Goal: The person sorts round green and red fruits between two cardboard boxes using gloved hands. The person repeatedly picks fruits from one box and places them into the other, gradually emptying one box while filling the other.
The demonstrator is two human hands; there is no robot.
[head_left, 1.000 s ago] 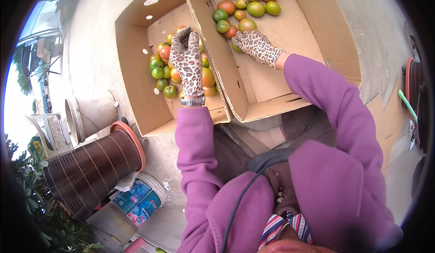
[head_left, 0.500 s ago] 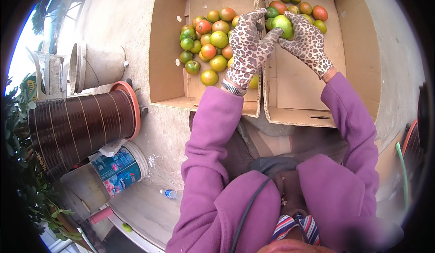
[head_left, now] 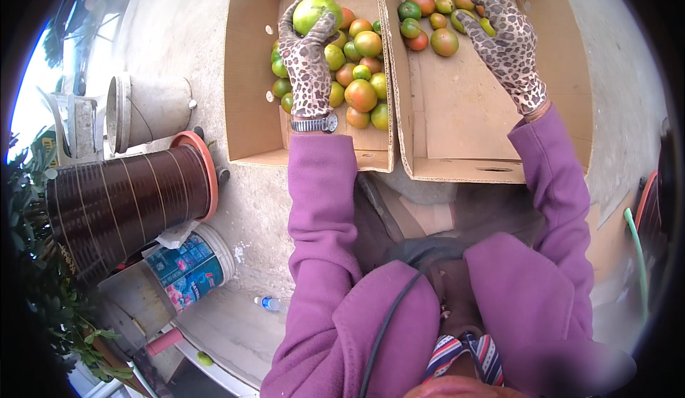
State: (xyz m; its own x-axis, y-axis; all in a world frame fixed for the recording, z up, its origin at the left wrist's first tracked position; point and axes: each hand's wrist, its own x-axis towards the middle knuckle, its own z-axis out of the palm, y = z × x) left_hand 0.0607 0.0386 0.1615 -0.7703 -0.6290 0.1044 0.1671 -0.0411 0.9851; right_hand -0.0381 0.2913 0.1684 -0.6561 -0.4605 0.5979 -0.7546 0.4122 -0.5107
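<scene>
My left hand [head_left: 305, 66], in a leopard-print glove, is closed on a large green tomato [head_left: 312, 11] above a pile of tomatoes [head_left: 360, 96] in the left cardboard box [head_left: 253, 120]. Red, orange and green fruit are mixed there. My right hand [head_left: 506, 45], gloved alike, reaches into the right cardboard box [head_left: 457, 120] with fingers apart around an orange and a yellow-green tomato [head_left: 486, 28] near its back; whether it touches them I cannot tell. Several other tomatoes [head_left: 444, 41] lie beside it in that box.
On the concrete at left are a white bucket [head_left: 150, 113], a brown ribbed planter [head_left: 128, 205] with an orange rim, a blue-labelled pail [head_left: 185, 269] and a small plastic bottle [head_left: 267, 303]. Plants [head_left: 36, 284] line the left edge; a green hose [head_left: 638, 269] lies at right.
Half a second ago both hands met around a green tomato at the right box; now my left hand has carried it over the left box, and my right hand has moved back among the tomatoes.
</scene>
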